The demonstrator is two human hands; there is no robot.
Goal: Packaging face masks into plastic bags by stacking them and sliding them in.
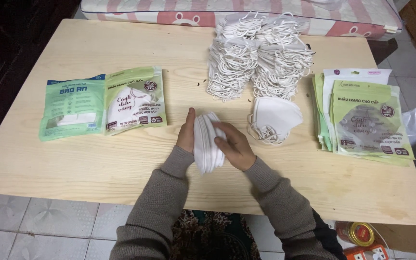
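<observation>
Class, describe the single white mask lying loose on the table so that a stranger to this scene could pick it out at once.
Start at the pale wooden table and find the big heap of white masks at its far edge. Just in front of that heap, right of the hands, lies the loose mask. Unlike the heaped ones and the stack in the hands, it lies alone, ear loops spilling forward.

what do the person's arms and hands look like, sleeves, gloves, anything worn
Both arms are covered to the wrist by long, grey-brown knitted sleeves with ribbed cuffs. The left hand and the right hand are bare: no gloves, and no rings, watch or bracelet visible on the fingers or wrists. The two sleeves match, plain, with no markings or pattern.
</observation>
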